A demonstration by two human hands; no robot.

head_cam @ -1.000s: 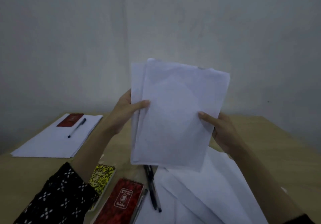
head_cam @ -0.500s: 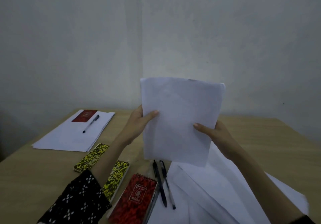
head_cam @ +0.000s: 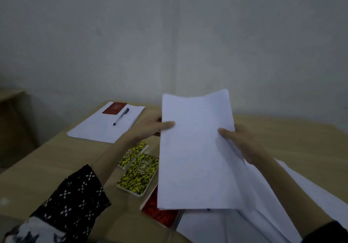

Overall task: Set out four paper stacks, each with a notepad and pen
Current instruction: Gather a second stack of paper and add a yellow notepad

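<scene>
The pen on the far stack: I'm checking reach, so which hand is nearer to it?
Left. The left hand sits just right of the pen; the right hand is beyond the held sheets.

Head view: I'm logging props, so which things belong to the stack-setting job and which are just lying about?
Job:
- sheaf of paper, held by left hand and right hand
- finished stack with red notepad and pen
- two yellow notepads
- red patterned notepad
- loose sheets

Lying about:
- nothing visible
</scene>
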